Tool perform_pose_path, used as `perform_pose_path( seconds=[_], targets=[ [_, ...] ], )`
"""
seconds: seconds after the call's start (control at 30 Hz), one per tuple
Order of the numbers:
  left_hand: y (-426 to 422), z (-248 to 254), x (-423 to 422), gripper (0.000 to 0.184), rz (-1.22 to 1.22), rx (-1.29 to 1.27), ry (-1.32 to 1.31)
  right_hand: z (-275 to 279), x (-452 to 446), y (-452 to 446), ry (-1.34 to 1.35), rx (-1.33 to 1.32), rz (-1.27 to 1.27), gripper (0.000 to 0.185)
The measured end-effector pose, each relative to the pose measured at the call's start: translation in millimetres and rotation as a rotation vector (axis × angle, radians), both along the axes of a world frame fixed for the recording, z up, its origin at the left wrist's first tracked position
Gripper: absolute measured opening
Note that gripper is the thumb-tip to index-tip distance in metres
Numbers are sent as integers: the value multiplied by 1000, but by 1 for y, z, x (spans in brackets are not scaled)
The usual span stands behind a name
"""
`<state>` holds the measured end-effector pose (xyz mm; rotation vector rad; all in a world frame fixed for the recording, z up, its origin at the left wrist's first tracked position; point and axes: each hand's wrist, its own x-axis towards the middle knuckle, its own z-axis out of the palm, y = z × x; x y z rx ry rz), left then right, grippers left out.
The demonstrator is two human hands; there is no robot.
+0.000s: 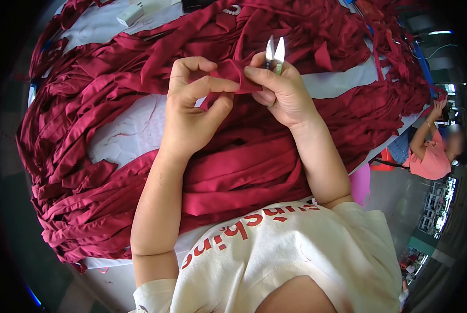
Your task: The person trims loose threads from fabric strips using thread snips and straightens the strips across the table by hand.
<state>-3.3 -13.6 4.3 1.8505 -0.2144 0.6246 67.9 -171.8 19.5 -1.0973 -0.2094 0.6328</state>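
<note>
A dark red fabric strip (227, 73) is stretched between my two hands, above the piled cloth. My left hand (191, 107) is closed on the strip's left part, its fingers curled and one fingertip pressed on the cloth near the middle. My right hand (285, 96) pinches the strip's right end between thumb and fingers. That same hand also holds a pair of thread snips (276, 51), blades apart and pointing away from me. Long dark red strips (244, 175) lie in folded heaps around and beneath both hands.
The white table surface (126, 130) shows between the heaps, with loose threads. At the far edge are a small white box-shaped item (130, 14), a black device (197, 5) and a beaded loop (232, 9). Another person (432, 151) in pink sits at right, by a red stool (383, 159).
</note>
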Motion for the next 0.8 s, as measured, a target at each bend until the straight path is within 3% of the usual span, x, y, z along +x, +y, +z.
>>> perform_pose_path(
  seconds=[0.17,0.3,0.57,0.8],
  targets=[
    [-1,4,-2,14,-114,-31,149,4,-7,4,-281,-95,-240,16],
    [0,0,1,28,-109,-66,199,2,-10,4,-438,-133,-229,14],
    [4,2,3,31,-141,-699,425,-8,-15,5,-623,-139,-153,10],
    [5,-2,3,30,-114,-836,408,-7,-21,8,-1071,-365,-165,13]
  ],
)
